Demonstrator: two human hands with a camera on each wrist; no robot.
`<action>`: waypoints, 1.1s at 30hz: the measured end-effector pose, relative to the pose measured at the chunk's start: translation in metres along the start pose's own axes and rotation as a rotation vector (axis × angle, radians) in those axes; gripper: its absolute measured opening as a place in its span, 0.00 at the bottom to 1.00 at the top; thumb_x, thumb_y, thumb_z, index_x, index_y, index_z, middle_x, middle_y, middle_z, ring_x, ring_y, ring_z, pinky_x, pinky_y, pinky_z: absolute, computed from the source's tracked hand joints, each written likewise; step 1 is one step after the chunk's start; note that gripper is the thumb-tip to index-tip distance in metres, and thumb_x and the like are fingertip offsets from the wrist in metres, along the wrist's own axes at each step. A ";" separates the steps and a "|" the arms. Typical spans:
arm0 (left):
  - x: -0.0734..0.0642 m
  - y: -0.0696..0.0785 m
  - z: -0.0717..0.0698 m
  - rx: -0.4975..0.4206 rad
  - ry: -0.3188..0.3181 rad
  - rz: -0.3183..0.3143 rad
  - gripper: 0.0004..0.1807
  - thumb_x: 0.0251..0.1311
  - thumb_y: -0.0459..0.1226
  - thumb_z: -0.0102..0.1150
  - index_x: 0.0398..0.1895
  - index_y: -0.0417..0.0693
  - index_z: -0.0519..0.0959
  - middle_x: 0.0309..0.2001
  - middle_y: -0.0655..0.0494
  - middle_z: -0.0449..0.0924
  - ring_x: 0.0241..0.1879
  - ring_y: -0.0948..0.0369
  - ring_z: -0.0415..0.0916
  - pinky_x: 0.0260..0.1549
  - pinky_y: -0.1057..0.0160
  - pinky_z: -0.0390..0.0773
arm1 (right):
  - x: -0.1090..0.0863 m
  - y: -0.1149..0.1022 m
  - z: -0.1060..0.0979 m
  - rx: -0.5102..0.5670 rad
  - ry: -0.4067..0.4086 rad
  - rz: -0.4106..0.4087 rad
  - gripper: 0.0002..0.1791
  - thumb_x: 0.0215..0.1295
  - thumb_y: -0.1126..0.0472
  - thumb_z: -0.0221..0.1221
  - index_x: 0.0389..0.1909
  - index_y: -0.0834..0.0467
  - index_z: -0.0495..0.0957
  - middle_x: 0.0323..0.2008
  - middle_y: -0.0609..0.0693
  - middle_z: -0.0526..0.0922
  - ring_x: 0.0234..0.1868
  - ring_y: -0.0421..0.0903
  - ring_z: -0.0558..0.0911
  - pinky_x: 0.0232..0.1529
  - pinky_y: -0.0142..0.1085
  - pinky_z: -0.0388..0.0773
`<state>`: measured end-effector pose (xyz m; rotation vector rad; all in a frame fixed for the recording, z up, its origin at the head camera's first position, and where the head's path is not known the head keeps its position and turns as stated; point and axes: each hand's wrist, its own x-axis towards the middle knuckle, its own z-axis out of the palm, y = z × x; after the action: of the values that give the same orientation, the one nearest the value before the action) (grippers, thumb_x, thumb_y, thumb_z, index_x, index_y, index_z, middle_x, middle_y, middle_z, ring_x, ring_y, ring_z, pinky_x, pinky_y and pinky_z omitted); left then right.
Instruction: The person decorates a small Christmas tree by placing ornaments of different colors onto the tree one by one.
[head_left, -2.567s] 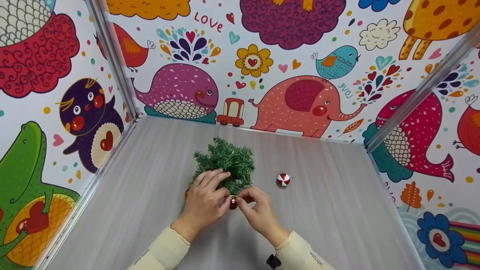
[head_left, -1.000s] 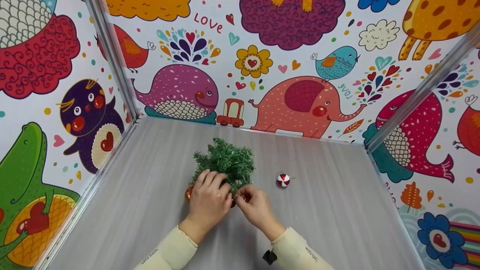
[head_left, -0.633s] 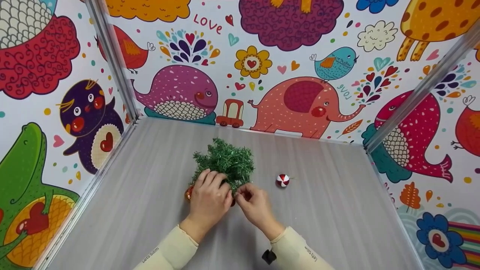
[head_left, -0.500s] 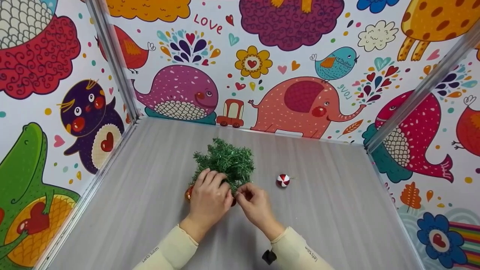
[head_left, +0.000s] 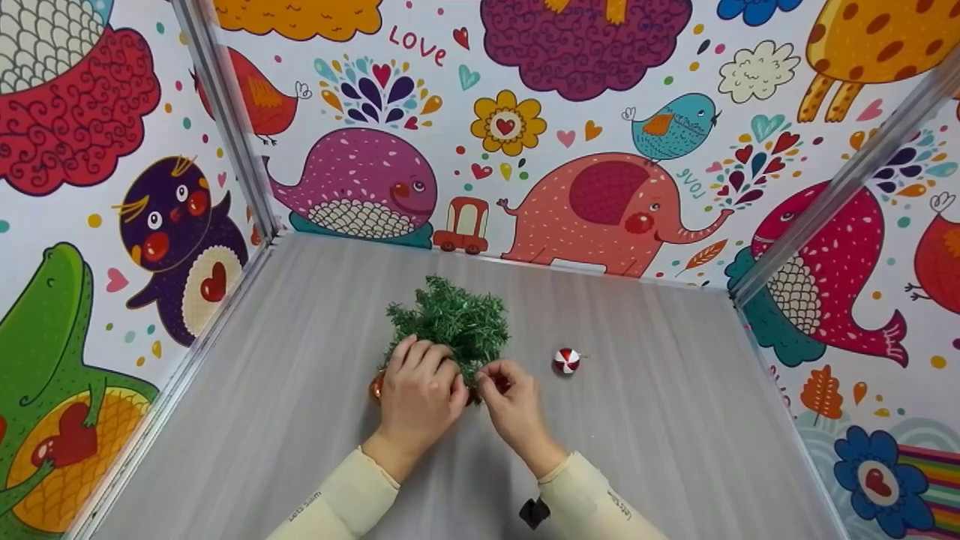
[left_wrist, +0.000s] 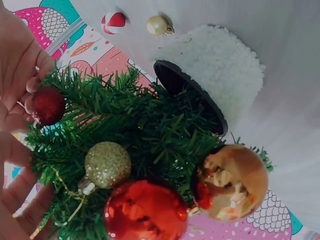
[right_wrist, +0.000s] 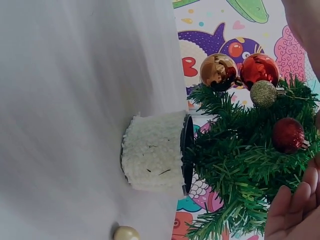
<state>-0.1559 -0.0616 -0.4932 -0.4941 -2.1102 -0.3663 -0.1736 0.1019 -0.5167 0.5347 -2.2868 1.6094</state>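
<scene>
Two bare hands meet at a small green artificial tree (head_left: 450, 319), which stands upright on a grey wood-grain table (head_left: 637, 420) in a fluffy white pot (right_wrist: 152, 150) with a black rim. From where I stand, the left hand (head_left: 422, 401) covers the near side of the tree, its fingers slightly apart and bent round the branches, holding them. The right hand (head_left: 517, 401) is just beside it, thumb and forefinger brought together at the edge of the branches; what lies between those tips is too small to make out, so I cannot tell whether they grip anything. Its other fingers are loosely curled. Right by these fingertips is a dark red glitter bauble (left_wrist: 48, 106). Near it on the tree are a small gold glitter bauble (left_wrist: 108, 165), a shiny red bauble (left_wrist: 145, 212) and a shiny gold bauble (left_wrist: 232, 182), the last two side by side. A red-and-white striped bauble (head_left: 567, 361) lies on the table to the right, apart from both hands, and a pale gold bauble (left_wrist: 157, 25) rests near the pot. Cream sleeves (head_left: 341, 491) cover the forearms. Bright cartoon animals decorate the walls (head_left: 480, 45).
</scene>
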 end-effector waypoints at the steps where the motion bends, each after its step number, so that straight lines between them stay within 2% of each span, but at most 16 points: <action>1: 0.000 0.000 0.001 0.000 0.005 -0.002 0.07 0.51 0.37 0.61 0.18 0.47 0.79 0.35 0.52 0.82 0.40 0.50 0.77 0.57 0.46 0.69 | -0.001 0.000 0.000 -0.001 -0.010 0.010 0.07 0.64 0.71 0.61 0.28 0.58 0.80 0.22 0.45 0.79 0.21 0.39 0.74 0.20 0.31 0.72; 6: 0.000 0.000 0.001 0.015 0.003 0.001 0.06 0.50 0.36 0.62 0.18 0.47 0.80 0.35 0.52 0.82 0.40 0.50 0.77 0.57 0.46 0.70 | -0.004 0.004 -0.001 -0.085 -0.086 0.034 0.08 0.63 0.67 0.62 0.27 0.52 0.80 0.21 0.40 0.76 0.19 0.37 0.72 0.19 0.30 0.70; 11: -0.001 0.000 -0.003 0.040 -0.049 0.036 0.04 0.48 0.37 0.66 0.20 0.47 0.82 0.38 0.52 0.82 0.43 0.50 0.76 0.60 0.47 0.67 | -0.008 0.004 -0.001 -0.252 -0.131 -0.060 0.08 0.59 0.65 0.63 0.25 0.49 0.78 0.20 0.37 0.73 0.18 0.34 0.70 0.18 0.28 0.67; 14: -0.002 -0.001 -0.005 0.042 -0.081 0.070 0.04 0.48 0.37 0.66 0.22 0.47 0.83 0.40 0.51 0.81 0.45 0.49 0.76 0.60 0.47 0.67 | -0.010 0.004 -0.001 -0.294 -0.154 -0.116 0.09 0.58 0.65 0.65 0.24 0.49 0.77 0.21 0.37 0.73 0.19 0.33 0.69 0.18 0.27 0.67; 18: -0.005 -0.003 -0.005 0.025 -0.098 0.087 0.05 0.47 0.39 0.66 0.24 0.47 0.83 0.40 0.49 0.81 0.45 0.48 0.76 0.60 0.47 0.67 | -0.011 0.006 -0.004 -0.283 -0.181 -0.133 0.08 0.58 0.66 0.65 0.26 0.50 0.78 0.22 0.38 0.74 0.20 0.33 0.71 0.20 0.28 0.69; 22: -0.005 -0.003 -0.005 0.003 -0.086 0.077 0.08 0.46 0.41 0.67 0.26 0.47 0.83 0.41 0.48 0.82 0.44 0.48 0.76 0.59 0.46 0.67 | -0.010 0.005 -0.006 -0.269 -0.176 -0.137 0.07 0.61 0.65 0.64 0.28 0.49 0.80 0.23 0.37 0.75 0.21 0.34 0.72 0.21 0.29 0.70; 27: -0.006 -0.002 -0.005 0.003 -0.065 0.050 0.13 0.47 0.46 0.71 0.30 0.47 0.84 0.43 0.48 0.81 0.44 0.49 0.77 0.57 0.46 0.69 | -0.010 0.007 -0.010 -0.258 -0.154 -0.160 0.06 0.62 0.64 0.64 0.31 0.48 0.81 0.26 0.36 0.76 0.23 0.35 0.72 0.22 0.30 0.71; 33: -0.009 -0.005 -0.008 0.008 -0.033 0.005 0.21 0.46 0.49 0.72 0.36 0.44 0.82 0.45 0.46 0.79 0.46 0.47 0.77 0.54 0.48 0.72 | -0.013 0.011 -0.017 -0.236 -0.141 -0.148 0.07 0.61 0.64 0.66 0.36 0.48 0.82 0.29 0.34 0.77 0.25 0.35 0.73 0.24 0.31 0.72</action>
<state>-0.1480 -0.0714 -0.4963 -0.5039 -2.1415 -0.3487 -0.1668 0.1232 -0.5260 0.7577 -2.4315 1.2487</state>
